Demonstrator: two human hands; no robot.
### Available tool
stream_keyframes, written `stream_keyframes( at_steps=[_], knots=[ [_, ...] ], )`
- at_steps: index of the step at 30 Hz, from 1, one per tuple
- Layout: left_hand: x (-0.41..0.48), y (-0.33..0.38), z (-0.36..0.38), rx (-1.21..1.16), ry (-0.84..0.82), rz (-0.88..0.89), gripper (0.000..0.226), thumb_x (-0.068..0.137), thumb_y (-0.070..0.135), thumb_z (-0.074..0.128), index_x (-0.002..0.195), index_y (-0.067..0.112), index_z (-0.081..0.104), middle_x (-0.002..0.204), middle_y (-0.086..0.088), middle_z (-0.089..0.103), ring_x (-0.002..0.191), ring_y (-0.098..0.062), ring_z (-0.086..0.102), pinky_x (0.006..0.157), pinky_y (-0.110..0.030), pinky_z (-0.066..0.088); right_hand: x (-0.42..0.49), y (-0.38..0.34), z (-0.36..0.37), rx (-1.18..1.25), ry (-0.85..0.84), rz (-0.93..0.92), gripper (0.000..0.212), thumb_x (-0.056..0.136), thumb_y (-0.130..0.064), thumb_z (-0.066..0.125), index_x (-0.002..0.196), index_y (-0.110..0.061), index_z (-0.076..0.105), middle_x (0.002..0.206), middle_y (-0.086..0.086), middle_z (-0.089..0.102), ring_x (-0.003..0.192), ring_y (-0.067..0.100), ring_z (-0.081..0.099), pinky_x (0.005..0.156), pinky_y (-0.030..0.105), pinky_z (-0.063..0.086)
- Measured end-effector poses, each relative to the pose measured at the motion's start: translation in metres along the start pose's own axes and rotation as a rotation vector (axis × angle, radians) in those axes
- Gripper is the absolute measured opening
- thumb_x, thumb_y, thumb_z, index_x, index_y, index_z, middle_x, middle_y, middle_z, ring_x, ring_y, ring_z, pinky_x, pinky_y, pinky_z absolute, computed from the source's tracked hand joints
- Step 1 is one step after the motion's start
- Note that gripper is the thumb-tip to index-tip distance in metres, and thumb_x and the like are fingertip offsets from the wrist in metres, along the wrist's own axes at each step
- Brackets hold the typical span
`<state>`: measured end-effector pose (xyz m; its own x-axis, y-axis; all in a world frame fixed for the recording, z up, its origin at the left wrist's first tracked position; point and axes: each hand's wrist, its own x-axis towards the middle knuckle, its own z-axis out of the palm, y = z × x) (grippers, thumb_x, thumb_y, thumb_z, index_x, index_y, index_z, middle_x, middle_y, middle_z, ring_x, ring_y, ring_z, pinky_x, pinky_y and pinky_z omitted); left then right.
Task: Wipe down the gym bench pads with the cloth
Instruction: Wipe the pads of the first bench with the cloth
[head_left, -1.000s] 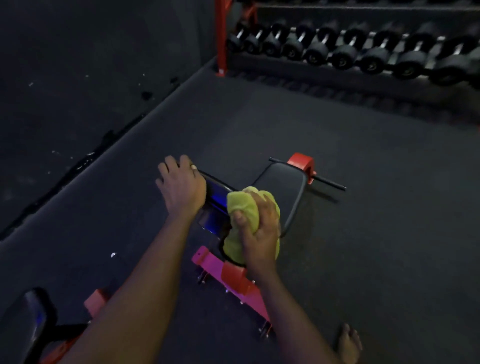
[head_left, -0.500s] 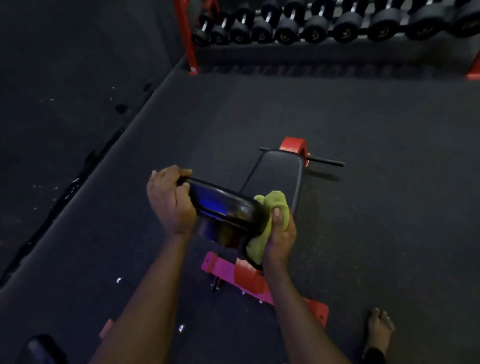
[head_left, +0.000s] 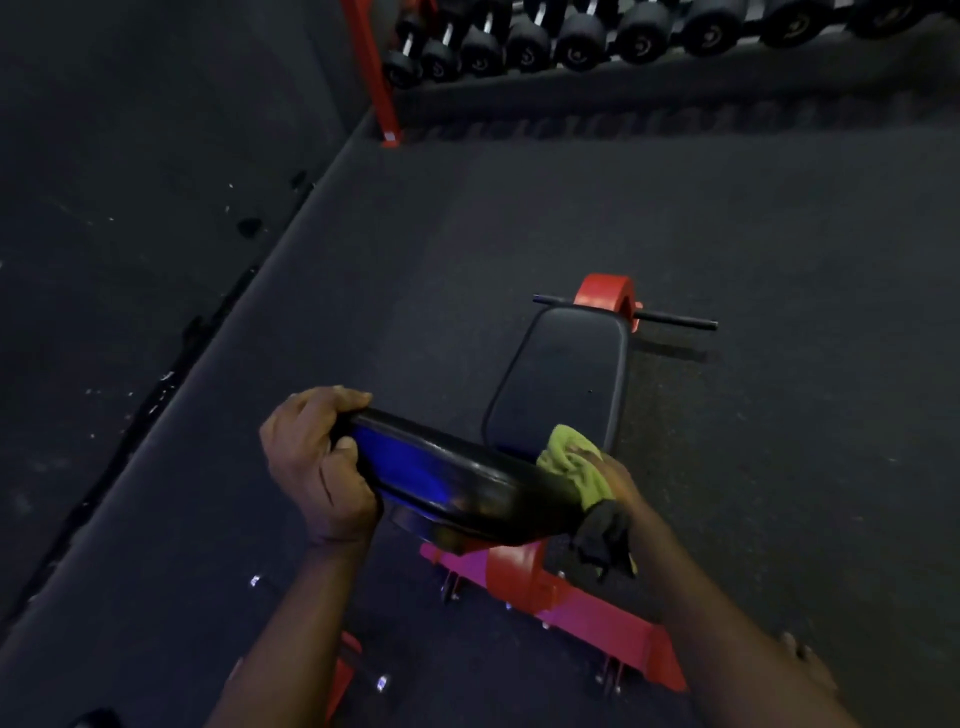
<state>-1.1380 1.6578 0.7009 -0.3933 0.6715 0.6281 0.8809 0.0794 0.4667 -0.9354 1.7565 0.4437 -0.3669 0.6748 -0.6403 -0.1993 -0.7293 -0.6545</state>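
Note:
A glossy black back pad (head_left: 457, 483) of a red-framed gym bench rises toward me in the head view. My left hand (head_left: 317, 467) grips the pad's left top corner, fingers curled over its edge. At the pad's right edge my right hand (head_left: 613, 483) holds a yellow-green cloth (head_left: 571, 457), bunched and pressed against the pad. Part of that hand is hidden behind the pad. The flat black seat pad (head_left: 566, 384) lies beyond, with nothing on it.
The bench's red base bar (head_left: 597, 618) crosses the dark rubber floor below my arms; a red front foot with a black crossbar (head_left: 670, 318) sits beyond the seat. A rack of black dumbbells (head_left: 571, 41) lines the back wall. My bare foot (head_left: 805, 660) shows at lower right.
The cloth and my right hand have moved from the top of the back pad across to its right edge and slightly down it. My left hand keeps its grip on the left corner.

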Motion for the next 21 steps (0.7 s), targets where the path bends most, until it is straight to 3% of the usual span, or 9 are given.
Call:
stream_keyframes(
  at_steps=[2, 4, 6, 9, 10, 12, 14, 17, 21],
  knots=[
    [0.001, -0.003, -0.001, 0.002, -0.025, 0.019, 0.042, 0.063, 0.021, 0.037, 0.081, 0.004, 0.071, 0.085, -0.006, 0.068, 0.086, -0.028, 0.062, 0.081, -0.057, 0.042, -0.012, -0.026, -0.003, -0.248, -0.009, -0.092, 0.012, 0.097, -0.020, 0.067, 0.105, -0.015, 0.075, 0.090, 0.002, 0.078, 0.089, 0.023, 0.073, 0.082, 0.033, 0.059],
    [0.005, -0.005, 0.000, 0.003, -0.039, -0.001, 0.043, 0.065, 0.023, 0.036, 0.081, 0.004, 0.071, 0.086, -0.007, 0.068, 0.088, -0.030, 0.063, 0.083, -0.059, 0.042, -0.014, -0.046, -0.014, -0.474, -0.032, -0.187, 0.036, 0.093, -0.047, 0.066, 0.119, -0.024, 0.072, 0.120, 0.000, 0.073, 0.118, 0.024, 0.064, 0.105, 0.045, 0.050],
    [0.005, -0.001, -0.003, 0.016, -0.050, -0.028, 0.044, 0.064, 0.024, 0.036, 0.082, 0.003, 0.071, 0.087, -0.008, 0.069, 0.090, -0.032, 0.063, 0.085, -0.060, 0.042, -0.011, -0.057, -0.027, -0.706, 0.035, -0.228, 0.054, 0.093, -0.057, 0.062, 0.138, -0.026, 0.061, 0.145, -0.004, 0.056, 0.139, 0.019, 0.045, 0.118, 0.046, 0.035],
    [0.005, 0.002, -0.008, 0.042, -0.131, -0.142, 0.043, 0.062, 0.021, 0.038, 0.086, 0.004, 0.070, 0.093, -0.007, 0.069, 0.100, -0.031, 0.062, 0.096, -0.061, 0.039, -0.002, -0.049, -0.026, -0.670, -0.086, -0.027, 0.077, 0.074, -0.082, 0.063, 0.122, -0.022, 0.070, 0.130, 0.004, 0.067, 0.119, 0.019, 0.059, 0.109, 0.040, 0.045],
    [0.010, 0.005, -0.011, 0.031, -0.171, -0.205, 0.042, 0.061, 0.020, 0.040, 0.086, 0.007, 0.070, 0.095, -0.004, 0.070, 0.104, -0.028, 0.062, 0.100, -0.061, 0.037, -0.006, -0.040, -0.019, -0.588, -0.147, 0.032, 0.072, 0.076, -0.082, 0.062, 0.115, -0.021, 0.071, 0.119, 0.003, 0.071, 0.111, 0.018, 0.062, 0.105, 0.037, 0.049],
    [0.022, 0.014, -0.012, 0.037, -0.231, -0.356, 0.035, 0.062, 0.023, 0.045, 0.082, 0.012, 0.071, 0.092, 0.007, 0.071, 0.101, -0.018, 0.062, 0.102, -0.059, 0.038, -0.003, -0.023, -0.004, -0.414, -0.213, 0.184, 0.040, 0.101, -0.050, 0.053, 0.115, -0.014, 0.065, 0.106, 0.006, 0.071, 0.100, 0.023, 0.065, 0.087, 0.030, 0.059],
    [0.034, 0.025, -0.007, 0.134, -0.293, -0.405, 0.029, 0.066, 0.028, 0.047, 0.074, 0.014, 0.072, 0.087, 0.015, 0.071, 0.091, -0.005, 0.061, 0.098, -0.055, 0.042, 0.020, -0.013, 0.006, -0.384, -0.199, 0.316, 0.036, 0.102, -0.040, 0.053, 0.126, -0.014, 0.060, 0.124, 0.020, 0.067, 0.105, 0.039, 0.066, 0.088, 0.039, 0.058],
    [0.040, 0.034, 0.001, 0.218, -0.325, -0.477, 0.022, 0.074, 0.022, 0.050, 0.078, 0.020, 0.071, 0.094, 0.020, 0.072, 0.098, 0.003, 0.060, 0.105, -0.055, 0.037, 0.074, -0.016, 0.024, -0.759, -0.347, 0.308, 0.046, 0.107, -0.036, 0.048, 0.143, -0.008, 0.055, 0.145, 0.016, 0.056, 0.126, 0.031, 0.057, 0.095, 0.031, 0.042],
    [0.037, 0.038, -0.002, 0.257, -0.352, -0.545, 0.023, 0.078, 0.017, 0.049, 0.084, 0.028, 0.069, 0.115, 0.021, 0.068, 0.118, 0.000, 0.055, 0.119, -0.050, 0.020, 0.086, -0.020, 0.025, -1.113, -0.384, 0.187, 0.050, 0.109, -0.043, 0.034, 0.150, -0.018, 0.047, 0.153, 0.013, 0.049, 0.139, 0.035, 0.046, 0.110, 0.037, 0.035]
  ],
)
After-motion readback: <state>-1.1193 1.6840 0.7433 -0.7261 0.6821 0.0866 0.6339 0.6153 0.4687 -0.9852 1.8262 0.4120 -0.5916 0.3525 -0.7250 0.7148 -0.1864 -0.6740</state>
